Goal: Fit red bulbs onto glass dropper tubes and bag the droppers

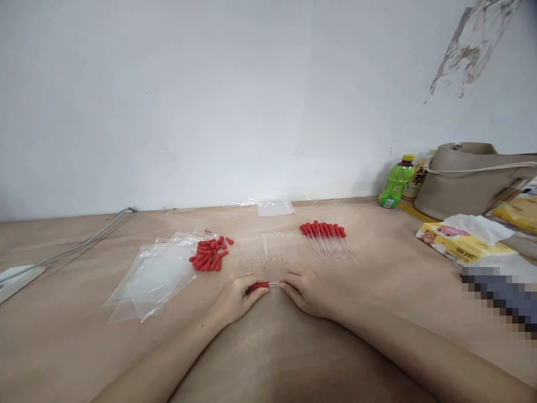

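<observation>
Between the fingers of my left hand is a red rubber bulb, lying sideways. My right hand pinches a thin clear glass dropper tube, whose left end meets the bulb's mouth. How far the tube sits inside the bulb I cannot tell. Just beyond my hands lies a row of clear glass tubes. A pile of loose red bulbs rests to the left of that row. On the right, several droppers with red bulbs fitted lie side by side.
Clear plastic zip bags overlap at the left, and another small bag lies by the wall. A grey cable runs along the left. At the right stand a green bottle, a beige bag and a tissue pack.
</observation>
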A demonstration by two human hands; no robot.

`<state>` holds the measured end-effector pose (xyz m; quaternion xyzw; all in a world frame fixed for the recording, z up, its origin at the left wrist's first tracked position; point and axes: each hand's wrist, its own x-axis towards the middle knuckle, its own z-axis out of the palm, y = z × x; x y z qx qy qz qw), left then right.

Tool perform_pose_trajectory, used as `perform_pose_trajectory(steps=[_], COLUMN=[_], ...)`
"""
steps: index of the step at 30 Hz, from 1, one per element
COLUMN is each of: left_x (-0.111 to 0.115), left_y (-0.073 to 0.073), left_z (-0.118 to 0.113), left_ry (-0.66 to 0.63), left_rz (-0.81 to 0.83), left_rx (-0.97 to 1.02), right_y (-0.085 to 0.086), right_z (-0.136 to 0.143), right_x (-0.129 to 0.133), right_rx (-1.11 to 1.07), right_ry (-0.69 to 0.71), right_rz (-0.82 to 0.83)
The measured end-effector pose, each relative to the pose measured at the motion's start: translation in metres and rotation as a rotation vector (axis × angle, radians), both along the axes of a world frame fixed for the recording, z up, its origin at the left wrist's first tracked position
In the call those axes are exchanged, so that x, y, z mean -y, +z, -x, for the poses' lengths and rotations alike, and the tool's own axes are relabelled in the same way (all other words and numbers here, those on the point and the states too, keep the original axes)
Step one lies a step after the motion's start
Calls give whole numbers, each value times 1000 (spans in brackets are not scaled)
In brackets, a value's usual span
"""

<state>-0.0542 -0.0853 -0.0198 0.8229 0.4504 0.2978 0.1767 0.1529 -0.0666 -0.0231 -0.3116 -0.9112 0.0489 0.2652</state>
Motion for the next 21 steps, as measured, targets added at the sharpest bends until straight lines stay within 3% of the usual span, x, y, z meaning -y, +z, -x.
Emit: perform_pose_trajectory(steps=[5,12,17,21], left_x=[-4,-3,-2,-2], left_y=[-6,-2,2,2], left_z=[5,3,2,3], left_ry=[129,82,80,70], left_rz=[-20,-18,-1,-3], left_rx=[92,-12,-34,-37], right_y=[14,40,32,20], right_z=[-16,-37,-23,-16], right_x=[-5,-55,-78,-84], right_rx=[-41,-147,49,127], right_ry=[-114,-602,-866,-937], right_rz=[69,258,257,291])
